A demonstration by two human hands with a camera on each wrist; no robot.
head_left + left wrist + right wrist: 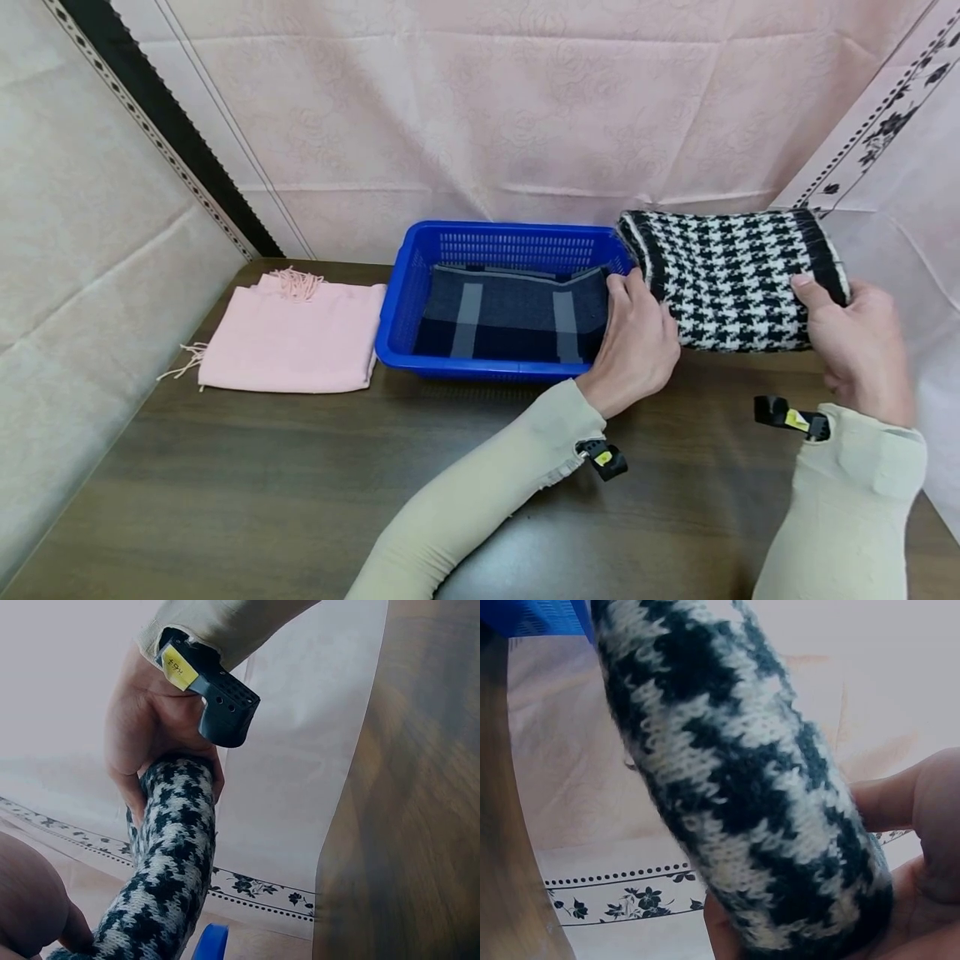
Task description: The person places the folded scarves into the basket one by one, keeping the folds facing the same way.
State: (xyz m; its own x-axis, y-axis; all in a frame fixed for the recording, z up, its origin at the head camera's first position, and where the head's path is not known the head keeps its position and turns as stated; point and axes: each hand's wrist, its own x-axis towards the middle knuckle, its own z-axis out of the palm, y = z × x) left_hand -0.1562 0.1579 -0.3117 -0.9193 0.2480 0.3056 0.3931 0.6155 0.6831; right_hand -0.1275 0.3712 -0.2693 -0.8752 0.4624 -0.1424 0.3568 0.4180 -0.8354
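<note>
Both hands hold a folded black-and-white houndstooth scarf (731,279) up over the table, just right of a blue basket (483,367). My left hand (633,342) grips its near left edge, beside the basket's right end. The right hand (862,342) pinches the right edge, thumb on top and fingers underneath. In the left wrist view, the scarf (169,847) is seen edge-on between the two hands. The right wrist view shows its thick fold (735,772) close up. Inside the basket lies a folded dark navy cloth with grey stripes (513,312).
A folded pink scarf (300,337) with fringe lies on the brown wooden table (300,483), left of the basket. Pale pink patterned cloth (487,108) hangs behind the table, with more pale cloth along both sides.
</note>
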